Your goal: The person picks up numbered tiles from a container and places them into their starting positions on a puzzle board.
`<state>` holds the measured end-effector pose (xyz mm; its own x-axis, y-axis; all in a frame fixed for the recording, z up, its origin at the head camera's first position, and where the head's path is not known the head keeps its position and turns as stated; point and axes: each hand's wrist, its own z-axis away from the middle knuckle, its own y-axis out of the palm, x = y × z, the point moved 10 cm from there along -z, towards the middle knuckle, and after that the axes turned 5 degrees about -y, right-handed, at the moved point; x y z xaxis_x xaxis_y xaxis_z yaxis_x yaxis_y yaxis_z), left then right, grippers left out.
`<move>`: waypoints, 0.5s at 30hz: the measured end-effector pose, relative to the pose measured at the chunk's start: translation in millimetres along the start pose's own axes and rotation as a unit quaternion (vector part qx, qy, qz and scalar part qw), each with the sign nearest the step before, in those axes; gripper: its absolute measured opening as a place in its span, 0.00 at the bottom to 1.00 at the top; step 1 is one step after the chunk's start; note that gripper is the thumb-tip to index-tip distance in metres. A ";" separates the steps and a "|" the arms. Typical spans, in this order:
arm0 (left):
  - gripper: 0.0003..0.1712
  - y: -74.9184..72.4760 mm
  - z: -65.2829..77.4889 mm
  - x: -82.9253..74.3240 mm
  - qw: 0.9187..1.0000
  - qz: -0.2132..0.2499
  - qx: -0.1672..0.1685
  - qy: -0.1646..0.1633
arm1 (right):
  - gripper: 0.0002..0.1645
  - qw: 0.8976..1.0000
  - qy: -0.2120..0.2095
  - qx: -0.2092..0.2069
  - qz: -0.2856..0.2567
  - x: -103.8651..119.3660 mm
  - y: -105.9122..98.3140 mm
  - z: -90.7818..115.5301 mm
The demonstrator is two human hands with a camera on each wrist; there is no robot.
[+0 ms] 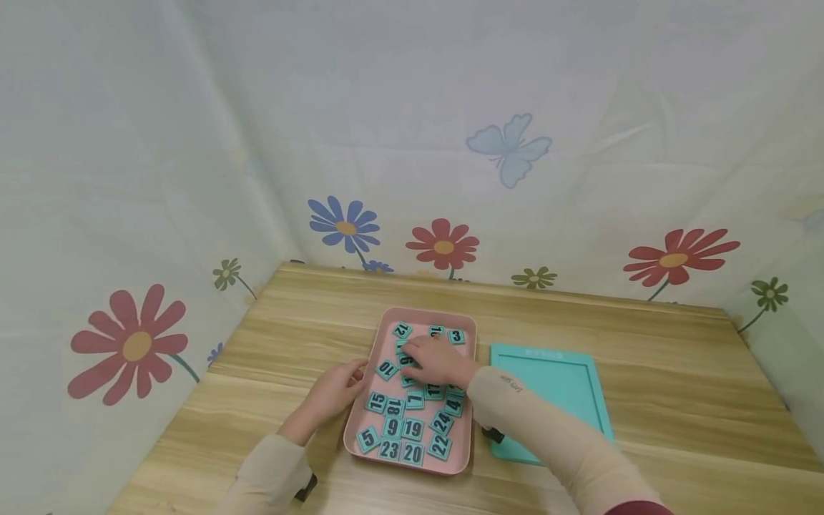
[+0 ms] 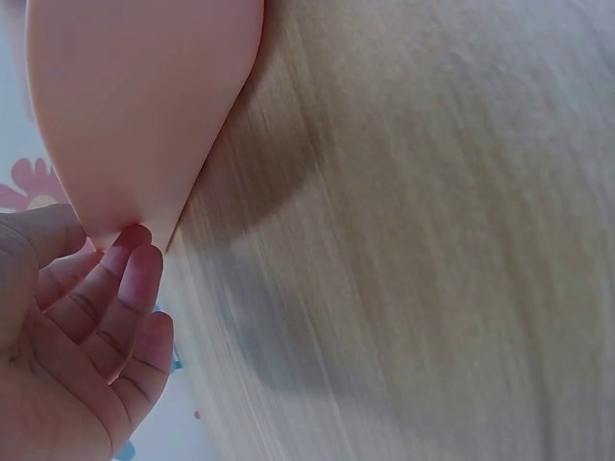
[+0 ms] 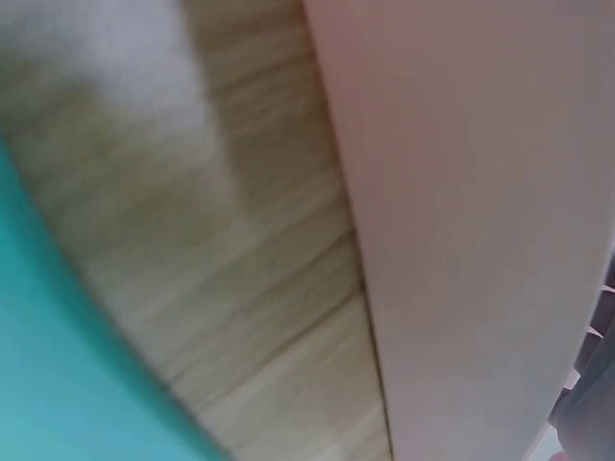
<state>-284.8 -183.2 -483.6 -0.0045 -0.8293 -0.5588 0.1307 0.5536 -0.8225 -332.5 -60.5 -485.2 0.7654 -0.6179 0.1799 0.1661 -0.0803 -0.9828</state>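
A pink tray [image 1: 355, 422] full of loose teal number tiles lies on the table, with tiles such as 9 [image 1: 392, 428], 5 [image 1: 368, 438] and 3 [image 1: 456, 336] face up. At its left side my left hand [image 1: 336, 390] holds the rim, thumb at the edge and fingertips [image 2: 142, 274] against the outer wall. My right hand [image 1: 438, 360] reaches over the tray from the right, its fingers spread and touching tiles near its middle; the palm hides some of them. In the right wrist view only a dark sliver of fingers [image 3: 596, 331] shows beyond the tray wall.
To the tray's right lies a teal frame board [image 1: 547, 386] with a recessed middle, partly under my right forearm. The wooden table [image 1: 309, 315] ends at a flower-printed curtain [image 1: 412, 143] at the back and sides.
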 end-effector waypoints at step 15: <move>0.24 1.9 -1.1 2.1 1.000 0.003 0.004 -0.008 | 0.30 0.997 0.075 -0.014 -0.002 -30.4 -1.4 2.0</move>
<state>-285.7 -183.7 -486.5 0.0112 -0.8268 -0.5624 0.1393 0.5582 -0.8179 -354.7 -40.0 -489.2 0.6633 -0.7268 0.1781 0.1500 -0.1040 -0.9832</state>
